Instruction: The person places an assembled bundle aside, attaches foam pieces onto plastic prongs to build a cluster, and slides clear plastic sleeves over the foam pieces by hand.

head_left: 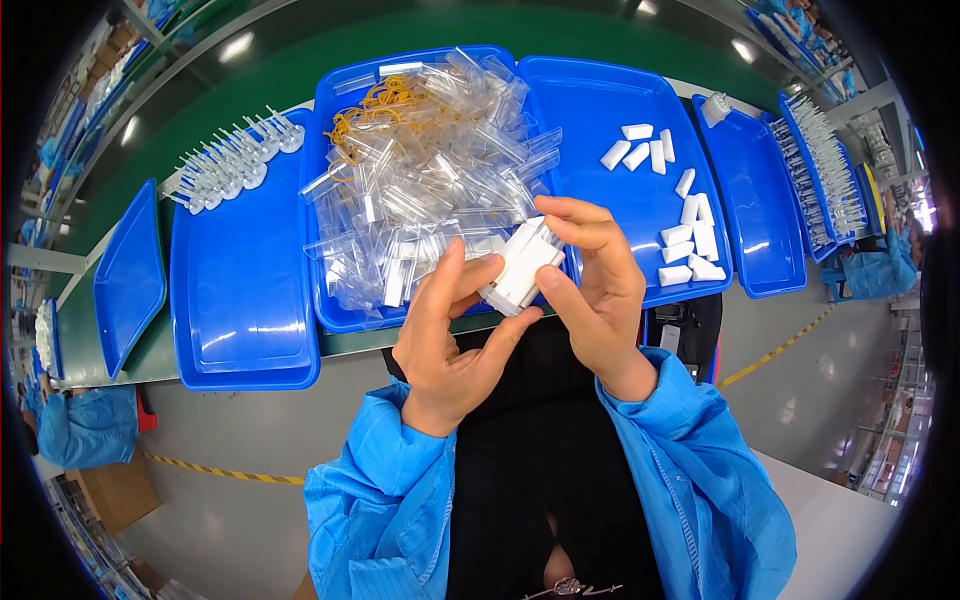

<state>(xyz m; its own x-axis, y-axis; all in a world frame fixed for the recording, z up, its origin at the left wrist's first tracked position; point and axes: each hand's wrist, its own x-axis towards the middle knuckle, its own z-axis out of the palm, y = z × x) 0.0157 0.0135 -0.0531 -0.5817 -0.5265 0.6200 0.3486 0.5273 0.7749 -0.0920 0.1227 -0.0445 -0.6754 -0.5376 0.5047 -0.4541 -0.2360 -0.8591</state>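
Note:
Between the fingertips of my two hands is a small white block with clear plastic (522, 265) along its edges, held tilted over the near edge of the middle tray. My left hand (440, 345) pinches its left and lower end between thumb and fingers. From the other side, my right hand (600, 290) grips it with the thumb on its face and a finger at the top. Below and behind lies the middle blue tray (330, 110), heaped with clear plastic pieces (410, 185) and orange rubber bands (385, 100). Whether the plastic fully encloses the white block, I cannot tell.
Right of the heap, a blue tray (590, 90) holds several loose white blocks (704, 240). On the left, another blue tray (240, 300) carries rows of clear stemmed parts (235, 165). More blue trays (755, 200) stand farther right. People in blue sleeves (90, 425) sit nearby.

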